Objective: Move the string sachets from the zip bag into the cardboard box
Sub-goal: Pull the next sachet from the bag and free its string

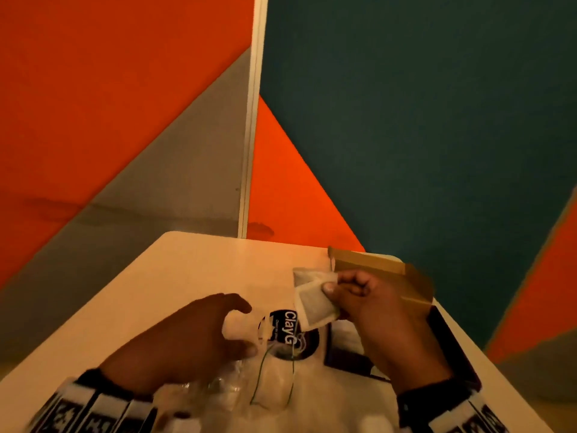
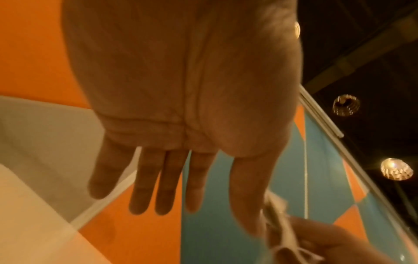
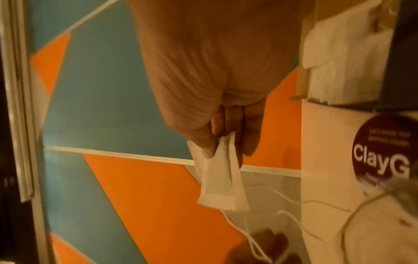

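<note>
My right hand [image 1: 332, 284] pinches two white string sachets [image 1: 312, 303] by a corner and holds them above the table, just left of the cardboard box [image 1: 377, 265]. In the right wrist view the same sachets [image 3: 220, 180] hang from thumb and fingers [image 3: 217, 146], their thin strings trailing down toward my left hand [image 3: 260, 250]. My left hand [image 1: 243, 328] hovers with spread, straight fingers over the clear zip bag [image 1: 224, 389], holding nothing; its palm [image 2: 172, 201] faces the camera. More sachets [image 3: 334, 62] lie inside the box.
A round dark "ClayG" sticker [image 1: 290, 332] sits on the pale table [image 1: 193, 276] between my hands. The box has a raised brown flap and a dark side wall [image 1: 449, 345]. Orange, grey and teal wall panels [image 1: 406, 120] stand close behind the table's far edge.
</note>
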A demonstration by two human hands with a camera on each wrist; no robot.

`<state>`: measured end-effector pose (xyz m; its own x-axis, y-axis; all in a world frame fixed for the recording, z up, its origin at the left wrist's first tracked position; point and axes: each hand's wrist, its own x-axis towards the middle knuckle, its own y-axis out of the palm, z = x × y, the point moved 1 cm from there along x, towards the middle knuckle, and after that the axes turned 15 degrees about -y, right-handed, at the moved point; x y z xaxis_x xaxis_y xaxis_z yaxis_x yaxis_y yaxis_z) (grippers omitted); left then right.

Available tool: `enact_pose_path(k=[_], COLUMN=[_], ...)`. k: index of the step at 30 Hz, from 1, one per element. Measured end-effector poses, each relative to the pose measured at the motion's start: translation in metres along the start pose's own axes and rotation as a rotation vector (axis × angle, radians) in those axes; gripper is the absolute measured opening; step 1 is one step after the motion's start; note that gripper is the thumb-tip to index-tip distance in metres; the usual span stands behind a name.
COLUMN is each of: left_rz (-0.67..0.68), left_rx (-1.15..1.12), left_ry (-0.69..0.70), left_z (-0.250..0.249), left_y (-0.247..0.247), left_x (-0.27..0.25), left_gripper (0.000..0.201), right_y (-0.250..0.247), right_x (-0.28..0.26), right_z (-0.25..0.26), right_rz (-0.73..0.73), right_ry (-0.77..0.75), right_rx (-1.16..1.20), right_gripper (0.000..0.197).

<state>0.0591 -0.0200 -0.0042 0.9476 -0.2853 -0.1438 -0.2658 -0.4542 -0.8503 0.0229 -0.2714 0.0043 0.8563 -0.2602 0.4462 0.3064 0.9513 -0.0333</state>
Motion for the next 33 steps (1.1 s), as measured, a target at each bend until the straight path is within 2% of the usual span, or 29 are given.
enact_pose_path(k=[2, 5, 9, 12, 16, 19, 21, 25, 29, 33], left_rz=[-0.07, -0.08, -0.106, -0.116, -0.152, -0.199, -0.235, -0.295, -0.201, -0.164], left_rx=[-0.226, -0.493, -0.711, -0.783, -0.733, -0.708, -0.653, -0.519, -0.436, -0.288], left_ry=[0.031, 0.055, 0.035, 0.026, 0.008, -0.006, -0.004, 0.017, 0.166, 0.179], left_z=[-0.026, -0.058, -0.081, -0.084, -0.081, -0.073, -0.068, -0.057, -0.06, -0.07], left_y=[-0.003, 0.006, 0.015, 0.011, 0.004, 0.001, -0.003, -0.014, -0.016, -0.002], left_x=[-0.008, -0.009, 0.003, 0.01, 0.014, 0.016, 0.016, 0.016, 0.014, 0.016], left_gripper=[0.047, 0.038, 0.011, 0.007, 0.002, 0.007, 0.002, 0.005, 0.01, 0.015], right_y=[0.006, 0.014, 0.011, 0.005, 0.0, -0.003, -0.005, -0.008, -0.006, 0.004], right_x=[0.004, 0.005, 0.01, 0.014, 0.015, 0.015, 0.015, 0.017, 0.013, 0.006], right_z=[-0.003, -0.002, 0.0, 0.001, 0.003, 0.002, 0.001, -0.001, 0.006, 0.01], right_rz=[-0.026, -0.018, -0.019, -0.013, 0.007, -0.005, -0.021, -0.001, 0.184, 0.365], right_ry=[0.004, 0.0, 0.008, 0.011, 0.032, 0.049, 0.053, 0.07, 0.07, 0.02], right_rx=[0.12, 0.219, 0.263, 0.234, 0.222, 0.22, 0.197, 0.087, -0.149, -0.338], right_gripper=[0.006, 0.004, 0.01, 0.012, 0.011, 0.013, 0.013, 0.011, 0.018, 0.03])
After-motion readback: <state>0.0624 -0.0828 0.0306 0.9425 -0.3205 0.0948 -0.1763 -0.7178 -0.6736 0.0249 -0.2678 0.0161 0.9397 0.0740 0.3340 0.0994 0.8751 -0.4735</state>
